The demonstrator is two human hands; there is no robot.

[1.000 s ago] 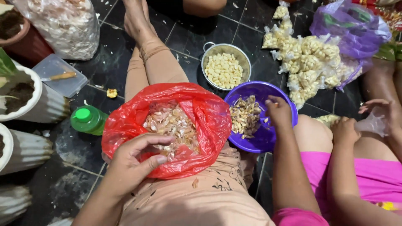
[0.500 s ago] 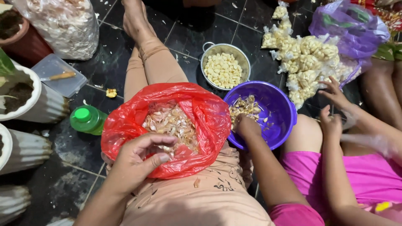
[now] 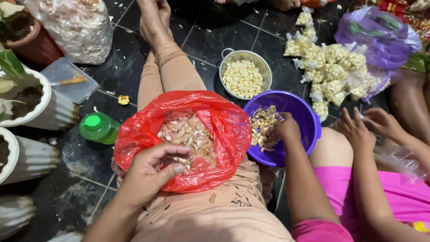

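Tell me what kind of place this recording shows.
Probably a home floor or patio: people sit on dark floor tiles, white plant pots stand alongside, and a metal bowl of peeled garlic cloves rests on the tiles.

Right hand (image 3: 288, 128) deeper in purple bowl (image 3: 309, 117)

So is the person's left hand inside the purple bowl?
No, the left hand rests on the edge of the red plastic bag of peels, while the right hand reaches into the purple bowl.

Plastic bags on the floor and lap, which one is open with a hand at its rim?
The red bag of papery peels, on the lap; the left hand rests on its rim. The purple bag and clear bag lie apart, untouched.
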